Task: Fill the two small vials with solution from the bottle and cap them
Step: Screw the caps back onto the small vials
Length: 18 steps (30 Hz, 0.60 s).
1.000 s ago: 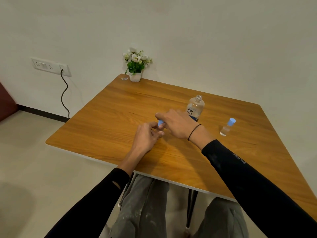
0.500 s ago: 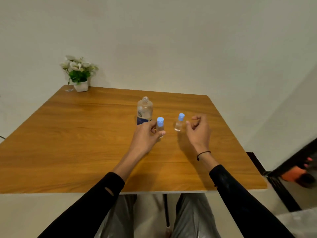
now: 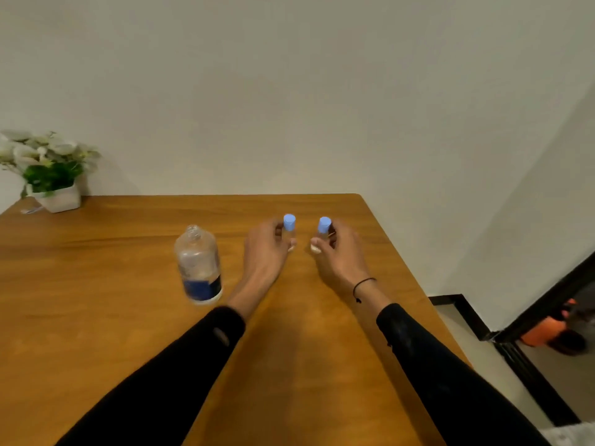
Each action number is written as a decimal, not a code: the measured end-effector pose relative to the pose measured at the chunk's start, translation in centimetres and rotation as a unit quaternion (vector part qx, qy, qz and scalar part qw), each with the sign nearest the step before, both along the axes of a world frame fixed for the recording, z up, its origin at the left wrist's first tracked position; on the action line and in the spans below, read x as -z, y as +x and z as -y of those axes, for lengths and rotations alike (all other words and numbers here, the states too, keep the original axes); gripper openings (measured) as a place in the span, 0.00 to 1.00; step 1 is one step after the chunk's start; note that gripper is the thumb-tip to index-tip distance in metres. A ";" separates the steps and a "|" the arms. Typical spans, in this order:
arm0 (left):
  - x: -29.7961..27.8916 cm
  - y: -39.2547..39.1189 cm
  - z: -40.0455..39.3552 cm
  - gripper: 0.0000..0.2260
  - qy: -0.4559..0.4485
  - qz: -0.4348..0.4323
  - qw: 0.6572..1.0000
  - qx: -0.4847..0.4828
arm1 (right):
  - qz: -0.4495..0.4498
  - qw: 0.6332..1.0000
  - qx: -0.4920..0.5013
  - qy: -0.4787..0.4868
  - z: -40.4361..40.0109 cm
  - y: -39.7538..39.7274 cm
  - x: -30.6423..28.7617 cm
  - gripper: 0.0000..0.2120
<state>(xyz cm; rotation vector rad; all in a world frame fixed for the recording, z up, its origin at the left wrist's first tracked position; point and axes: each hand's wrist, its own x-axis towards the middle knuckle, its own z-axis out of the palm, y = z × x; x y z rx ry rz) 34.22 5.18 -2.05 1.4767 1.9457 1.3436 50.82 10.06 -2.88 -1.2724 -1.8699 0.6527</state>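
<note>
Mid-frame, the left hand [image 3: 264, 252] is pinched round one blue-capped vial [image 3: 288, 228] and the right hand [image 3: 338, 252] round the other vial [image 3: 324, 231], both upright, near each other. Left of them the uncapped bottle [image 3: 198, 265] stands on the wooden table [image 3: 96, 317], with a flower pot [image 3: 48, 175] far back at the left edge.

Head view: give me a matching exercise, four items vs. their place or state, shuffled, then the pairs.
Items:
1. bottle
2. left vial
3. right vial
4. flower pot

Place or state:
A. at the table's far left corner, by the wall
B. blue cap on, held by the right hand
C. uncapped, standing on the table, untouched
D. blue cap on, held by the left hand

Pairs: 1-C, 2-D, 3-B, 4-A
</note>
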 end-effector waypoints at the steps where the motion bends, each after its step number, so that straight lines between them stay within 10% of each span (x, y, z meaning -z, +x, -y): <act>1: -0.7 0.4 -2.9 0.03 0.005 0.010 1.000 -0.006 | 0.006 1.000 0.013 0.004 -2.6 0.6 -0.4 0.07; 10: 2.0 3.3 -25.0 0.06 -0.020 -0.038 0.999 -0.023 | -0.002 0.994 0.107 -0.005 -22.9 -0.1 2.1 0.05; 18: 4.0 2.7 -26.1 0.13 -0.047 -0.076 0.994 -0.057 | 0.007 0.990 0.136 -0.020 -25.0 -1.4 3.6 0.13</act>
